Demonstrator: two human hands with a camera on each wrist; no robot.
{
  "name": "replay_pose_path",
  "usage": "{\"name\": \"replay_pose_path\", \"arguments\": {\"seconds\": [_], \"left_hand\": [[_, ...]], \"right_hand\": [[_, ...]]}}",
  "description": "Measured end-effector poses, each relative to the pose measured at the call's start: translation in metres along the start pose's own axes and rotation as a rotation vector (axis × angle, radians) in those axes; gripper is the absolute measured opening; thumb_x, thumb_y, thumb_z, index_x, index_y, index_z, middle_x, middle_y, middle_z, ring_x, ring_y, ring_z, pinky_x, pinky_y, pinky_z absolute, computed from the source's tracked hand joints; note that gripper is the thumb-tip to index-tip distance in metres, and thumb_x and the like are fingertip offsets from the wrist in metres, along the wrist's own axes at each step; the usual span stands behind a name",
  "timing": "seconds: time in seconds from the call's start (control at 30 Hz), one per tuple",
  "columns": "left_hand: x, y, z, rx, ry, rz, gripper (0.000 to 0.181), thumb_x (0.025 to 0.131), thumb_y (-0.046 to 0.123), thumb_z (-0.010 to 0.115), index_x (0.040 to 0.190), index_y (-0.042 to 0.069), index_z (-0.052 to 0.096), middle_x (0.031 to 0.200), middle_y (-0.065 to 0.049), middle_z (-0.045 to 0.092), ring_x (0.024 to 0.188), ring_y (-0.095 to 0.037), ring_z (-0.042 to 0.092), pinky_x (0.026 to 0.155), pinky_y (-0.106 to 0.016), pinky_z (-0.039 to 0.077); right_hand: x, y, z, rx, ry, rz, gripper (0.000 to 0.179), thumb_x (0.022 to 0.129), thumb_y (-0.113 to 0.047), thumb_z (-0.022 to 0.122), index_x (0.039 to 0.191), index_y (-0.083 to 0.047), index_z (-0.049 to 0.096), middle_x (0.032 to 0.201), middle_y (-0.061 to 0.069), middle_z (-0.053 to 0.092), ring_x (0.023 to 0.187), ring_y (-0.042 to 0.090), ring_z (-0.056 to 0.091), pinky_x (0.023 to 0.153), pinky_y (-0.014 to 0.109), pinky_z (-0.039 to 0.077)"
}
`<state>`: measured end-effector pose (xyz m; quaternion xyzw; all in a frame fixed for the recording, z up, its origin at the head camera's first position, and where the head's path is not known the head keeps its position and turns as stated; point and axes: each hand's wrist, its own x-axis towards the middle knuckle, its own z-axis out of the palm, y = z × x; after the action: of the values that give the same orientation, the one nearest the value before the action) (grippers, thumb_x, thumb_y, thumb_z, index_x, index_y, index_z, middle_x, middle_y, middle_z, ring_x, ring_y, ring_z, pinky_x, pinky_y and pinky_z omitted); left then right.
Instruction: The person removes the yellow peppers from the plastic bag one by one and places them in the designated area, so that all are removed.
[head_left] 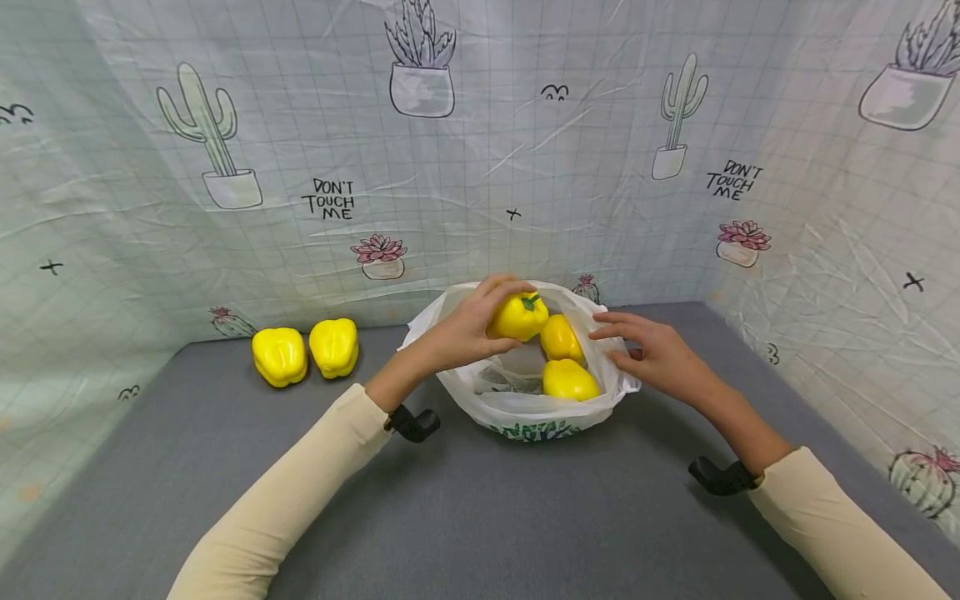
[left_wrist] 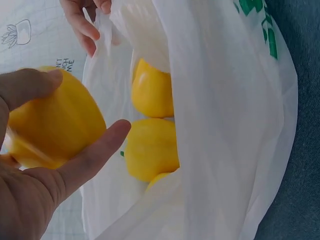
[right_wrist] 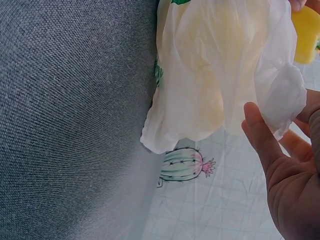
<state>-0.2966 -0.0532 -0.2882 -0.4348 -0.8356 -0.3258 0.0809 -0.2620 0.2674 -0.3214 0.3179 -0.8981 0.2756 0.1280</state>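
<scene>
My left hand (head_left: 480, 321) grips a yellow bell pepper (head_left: 521, 317) with a green stem above the mouth of a white plastic bag (head_left: 465, 387). In the left wrist view, thumb and fingers spread around that pepper (left_wrist: 60, 120). Inside the bag lie two more yellow peppers, one farther back (head_left: 561, 338) and one nearer (head_left: 572, 381); the left wrist view also shows a yellow sliver below them, partly hidden by plastic. At the bag's right rim, my right hand (head_left: 663, 358) has its fingers spread, touching the plastic (right_wrist: 282, 95); some fingertips are hidden.
Two yellow bell peppers stand side by side at the back left of the grey table (head_left: 525, 517), one on the left (head_left: 280, 357) and one on the right (head_left: 334, 347). Behind the table hangs a cactus-print cloth (head_left: 465, 167), which also covers the sides.
</scene>
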Motion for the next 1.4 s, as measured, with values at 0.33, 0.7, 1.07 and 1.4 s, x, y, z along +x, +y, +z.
{"name": "replay_pose_path", "arguments": {"seconds": [0.33, 0.7, 1.07, 1.4], "left_hand": [[-0.006, -0.001, -0.001, -0.072, 0.034, -0.024, 0.068, 0.098, 0.018, 0.07, 0.153, 0.006, 0.033, 0.159, -0.013, 0.029, 0.145, -0.026, 0.033, 0.117, -0.039, 0.035], [-0.012, 0.007, -0.001, -0.361, 0.036, -0.071, 0.034, 0.108, 0.019, 0.052, 0.139, 0.018, 0.04, 0.162, -0.01, 0.017, 0.116, -0.036, 0.059, 0.065, -0.037, 0.062], [-0.015, 0.006, -0.007, -0.26, 0.138, -0.048, 0.075, 0.079, 0.013, 0.089, 0.139, 0.021, 0.043, 0.156, -0.014, 0.024, 0.14, -0.031, 0.036, 0.079, -0.04, 0.061], [-0.021, 0.003, -0.014, -0.3, 0.162, -0.053, 0.092, 0.078, 0.01, 0.089, 0.152, 0.022, 0.035, 0.151, -0.01, 0.034, 0.12, -0.029, 0.051, 0.091, -0.042, 0.058]], "right_hand": [[0.0, 0.001, 0.001, 0.008, -0.004, -0.005, 0.033, 0.096, -0.001, 0.066, 0.128, -0.01, 0.071, 0.147, 0.012, 0.055, 0.074, 0.012, 0.051, 0.061, 0.025, 0.045], [-0.001, 0.002, 0.001, 0.015, 0.003, -0.023, 0.033, 0.096, 0.0, 0.066, 0.127, -0.01, 0.07, 0.146, 0.014, 0.056, 0.066, 0.007, 0.047, 0.057, 0.024, 0.043], [0.001, 0.0, 0.0, -0.001, -0.001, -0.006, 0.033, 0.096, 0.0, 0.067, 0.127, -0.011, 0.071, 0.146, 0.013, 0.056, 0.068, 0.011, 0.048, 0.058, 0.024, 0.043], [0.002, 0.0, 0.001, -0.007, 0.0, -0.014, 0.033, 0.095, 0.0, 0.067, 0.126, -0.01, 0.071, 0.146, 0.014, 0.056, 0.066, 0.009, 0.047, 0.057, 0.024, 0.043]]}}
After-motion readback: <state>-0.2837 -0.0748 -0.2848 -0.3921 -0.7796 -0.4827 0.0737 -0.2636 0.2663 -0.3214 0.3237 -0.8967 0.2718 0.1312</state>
